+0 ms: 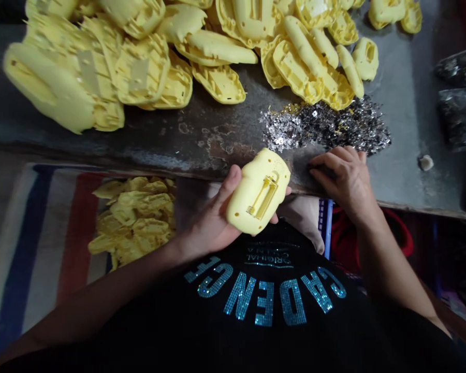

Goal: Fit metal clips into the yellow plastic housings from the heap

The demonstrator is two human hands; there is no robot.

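Note:
My left hand (217, 220) is wrapped round a yellow plastic casing (245, 199), its outer face up. An oblong battery compartment is visible in that face, with metal contacts at its ends and small screw holes around it. On the table's front edge, my right hand (347, 178) has its thumb and forefinger drawn together in a pinch; anything between them is too small to make out. Just beyond its fingertips lies a spread pile of small shiny metal contact pieces (330, 124).
Yellow casing halves (140, 67) are heaped along the back of the dark worktable (217, 134). More yellow parts (135, 217) lie below on a striped sheet (77, 228). Clear bags of metal pieces (462, 114) and a small whitish lump (426, 162) are at the right.

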